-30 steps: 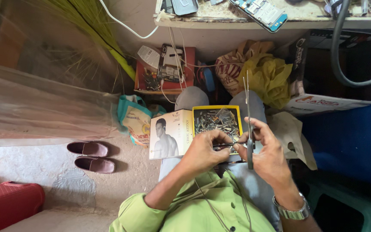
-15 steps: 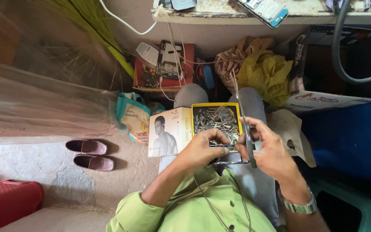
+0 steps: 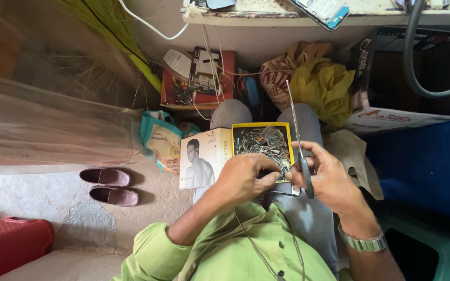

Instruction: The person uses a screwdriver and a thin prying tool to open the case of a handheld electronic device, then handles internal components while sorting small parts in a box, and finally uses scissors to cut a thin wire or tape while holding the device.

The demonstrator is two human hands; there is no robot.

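The person wears a bright green button-up shirt (image 3: 225, 250) with long sleeves pushed back above the forearms, and dark buttons run down its front. Grey trousers (image 3: 308, 218) cover the legs. A silver metal link watch (image 3: 363, 242) circles the right wrist. Both hands are bare.

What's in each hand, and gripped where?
Right hand holds long tweezers by the dark handle end. Left hand pinches something small at the fingertips; too small to identify.

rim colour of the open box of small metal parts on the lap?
Yellow. The box has a yellow rim around the grey metal parts; clearest in the head view.
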